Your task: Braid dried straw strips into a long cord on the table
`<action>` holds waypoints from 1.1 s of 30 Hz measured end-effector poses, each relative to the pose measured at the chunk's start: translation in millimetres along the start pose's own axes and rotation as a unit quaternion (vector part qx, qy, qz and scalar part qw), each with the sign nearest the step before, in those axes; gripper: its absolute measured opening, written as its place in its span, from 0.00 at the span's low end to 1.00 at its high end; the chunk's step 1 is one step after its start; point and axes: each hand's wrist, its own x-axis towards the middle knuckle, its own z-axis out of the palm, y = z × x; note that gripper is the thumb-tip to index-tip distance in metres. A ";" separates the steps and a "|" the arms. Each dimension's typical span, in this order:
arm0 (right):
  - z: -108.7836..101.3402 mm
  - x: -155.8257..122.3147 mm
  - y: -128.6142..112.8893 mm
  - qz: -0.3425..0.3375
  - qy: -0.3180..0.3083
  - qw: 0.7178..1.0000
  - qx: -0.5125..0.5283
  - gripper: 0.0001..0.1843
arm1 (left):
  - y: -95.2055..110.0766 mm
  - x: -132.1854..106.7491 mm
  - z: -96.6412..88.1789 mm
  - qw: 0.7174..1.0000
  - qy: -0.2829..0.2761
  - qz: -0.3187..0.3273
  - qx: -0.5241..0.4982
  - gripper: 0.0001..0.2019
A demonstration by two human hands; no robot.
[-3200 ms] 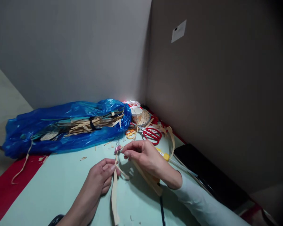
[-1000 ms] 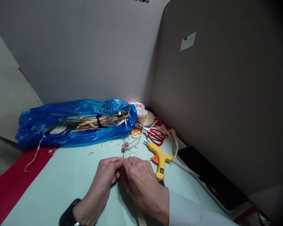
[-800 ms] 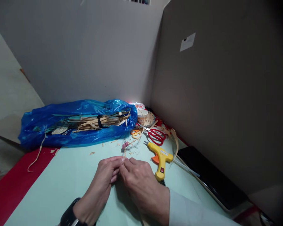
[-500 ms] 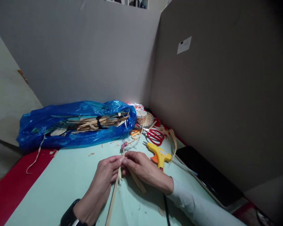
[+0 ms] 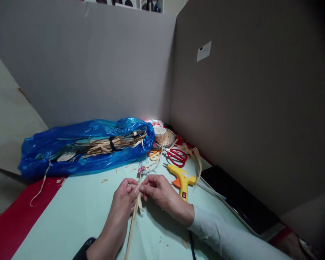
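Note:
Pale dried-fibre strips (image 5: 133,224) run from a small pink binder clip (image 5: 141,168) down toward the front edge. My left hand (image 5: 126,196) pinches them from the left, a little below the clip. Opposite it, my right hand (image 5: 157,193) has thumb and finger closed on the same strips, its tips almost touching the left ones. A short loose end (image 5: 140,203) hangs below the fingers. Just where the strips cross is hidden between my fingertips. To the right of my right hand lies a yellow glue gun (image 5: 182,177).
A blue plastic bag (image 5: 70,131) with a bundle of dried strips (image 5: 105,145) lies along the back. Red-handled scissors (image 5: 177,157), orange scissors (image 5: 154,155), a paper cup (image 5: 160,133) and a woven round piece (image 5: 169,139) stand behind. A black flat device (image 5: 238,198) lies right.
The strip that stuck out below my right hand toward the lower right now no longer shows there. Both hands stay pinched at the strips. The view has shifted slightly.

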 end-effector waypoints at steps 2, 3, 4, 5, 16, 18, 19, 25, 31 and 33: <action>-0.6 1.0 1.1 -0.006 0.013 1.000 -0.015 0.08 | -0.3 -0.6 0.4 1.000 -0.005 0.001 0.009 0.15; -0.7 1.6 2.4 -0.007 0.019 1.000 -0.020 0.07 | -0.2 -0.1 -0.1 1.000 -0.007 0.000 0.016 0.14; -0.6 2.0 4.3 -0.007 0.026 0.999 -0.025 0.06 | 0.6 0.6 -1.2 1.000 -0.006 0.002 0.030 0.13; -0.4 2.3 6.4 -0.009 0.034 0.999 -0.032 0.06 | 2.2 1.4 -2.8 0.998 -0.006 0.010 0.059 0.12; -0.4 -1.0 6.9 -0.012 0.033 0.999 -0.020 0.04 | 4.4 -26.1 -6.0 0.786 0.032 0.299 0.540 0.13; -1.6 -0.1 5.8 0.001 0.020 0.999 0.030 0.03 | -6.3 -28.1 -4.1 0.726 0.040 0.400 0.558 0.13; -2.4 0.0 5.0 0.011 0.017 0.999 0.049 0.03 | -11.0 -27.9 -3.5 0.695 0.044 0.442 0.566 0.13; -8.1 -2.9 -2.2 0.020 -0.002 0.994 0.110 0.04 | -23.4 -24.7 -0.6 0.565 0.065 0.584 0.578 0.13; -7.0 -3.6 -4.6 0.046 -0.029 0.988 0.145 0.02 | -1.0 -29.9 0.9 0.764 0.019 0.407 0.499 0.07; -6.0 -4.4 -4.7 0.059 -0.037 0.987 0.144 0.03 | 10.3 -25.8 -1.8 0.837 0.063 0.327 0.434 0.12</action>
